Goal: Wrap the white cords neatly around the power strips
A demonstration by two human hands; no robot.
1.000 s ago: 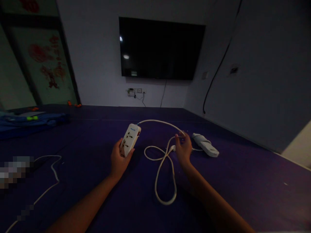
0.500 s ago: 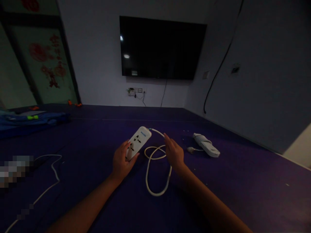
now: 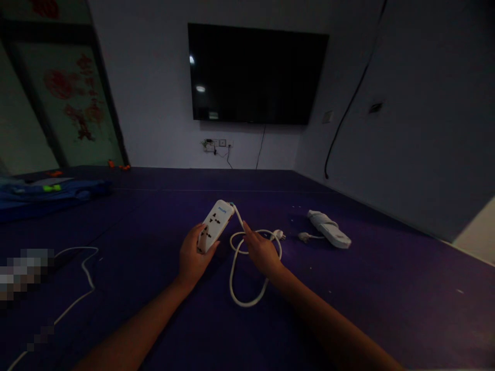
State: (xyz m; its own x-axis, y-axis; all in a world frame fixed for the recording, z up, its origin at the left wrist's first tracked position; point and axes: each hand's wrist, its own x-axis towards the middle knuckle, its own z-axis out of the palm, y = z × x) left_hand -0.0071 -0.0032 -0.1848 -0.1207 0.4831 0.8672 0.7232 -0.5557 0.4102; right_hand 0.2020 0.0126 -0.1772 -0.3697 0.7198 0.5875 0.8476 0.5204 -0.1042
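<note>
The left hand (image 3: 193,257) curls tightly round one power strip (image 3: 215,222) at ten o'clock from the right hand (image 3: 263,255), whose bunched fingers touch one cord (image 3: 247,304); I cannot tell if they grip. Toward two o'clock lie two plugs (image 3: 304,237), one cord-wrapped bundle (image 3: 329,230).

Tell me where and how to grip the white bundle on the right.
Best take the bundle across its middle, from above and the right, closing on its long sides. It lies long and narrow on the floor; its plug trails off to the left, so the right side looks clearer.
</note>
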